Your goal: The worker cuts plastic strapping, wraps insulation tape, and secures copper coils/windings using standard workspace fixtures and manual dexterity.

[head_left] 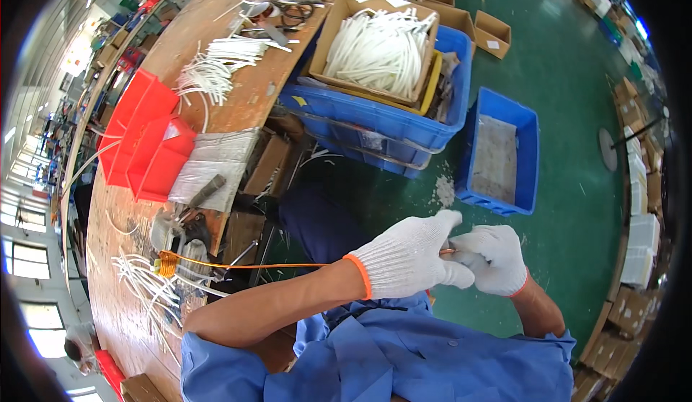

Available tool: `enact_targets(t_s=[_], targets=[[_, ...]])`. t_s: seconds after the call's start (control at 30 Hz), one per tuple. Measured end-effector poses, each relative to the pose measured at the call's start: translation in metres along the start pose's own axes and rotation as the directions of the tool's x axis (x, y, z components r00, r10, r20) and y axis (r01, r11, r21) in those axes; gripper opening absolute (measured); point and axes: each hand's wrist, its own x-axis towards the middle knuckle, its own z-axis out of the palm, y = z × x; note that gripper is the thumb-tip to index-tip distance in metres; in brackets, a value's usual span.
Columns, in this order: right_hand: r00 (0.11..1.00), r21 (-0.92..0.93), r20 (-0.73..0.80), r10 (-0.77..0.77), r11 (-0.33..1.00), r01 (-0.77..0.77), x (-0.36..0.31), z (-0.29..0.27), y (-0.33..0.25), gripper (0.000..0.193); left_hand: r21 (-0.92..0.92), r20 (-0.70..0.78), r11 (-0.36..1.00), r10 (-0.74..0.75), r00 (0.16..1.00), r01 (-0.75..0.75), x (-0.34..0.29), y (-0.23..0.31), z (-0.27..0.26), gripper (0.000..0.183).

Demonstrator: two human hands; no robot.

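Observation:
In front of my body, over the floor, my two hands meet, both in white knitted gloves with orange cuffs. My left hand (407,256) is closed, thumb and fingers pinching by a small orange bit between the gloves. My right hand (496,259) is curled closed against its fingertips; the gloves hide what it grips. An orange cord (267,266) stretches from a yellow-orange coil (167,263) on the bench to behind my left wrist. Beside the coil stands a grey metal clamp-like fixture (164,230), with loose white tubes (144,279) strewn nearby.
On the wooden bench (108,247) at left stand red bins (148,146) and a bundle of white tubes (223,59). Ahead, a cardboard box of white tubes (378,49) rests on a blue crate (375,124). A shallow blue bin (533,157) lies on the green floor.

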Motion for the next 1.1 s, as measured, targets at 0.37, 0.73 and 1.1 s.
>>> enact_targets(t_s=[0.37,0.73,1.1], targets=[[0.991,-0.175,0.131,0.02,0.985,0.003,0.0,0.033,0.013,0.026,0.542,-0.239,0.827,-0.02,0.971,0.15,-0.108,-0.043,-0.027,0.018],[0.987,0.204,0.148,0.064,0.975,-0.094,0.058,0.099,-0.022,0.009,0.735,-0.25,0.673,0.162,0.955,0.079,-0.144,-0.073,-0.047,0.015],[0.955,0.332,0.15,-0.256,0.923,0.195,0.147,0.196,-0.085,0.01,0.79,-0.419,0.554,0.177,0.891,0.261,-0.248,-0.113,-0.075,0.017]])
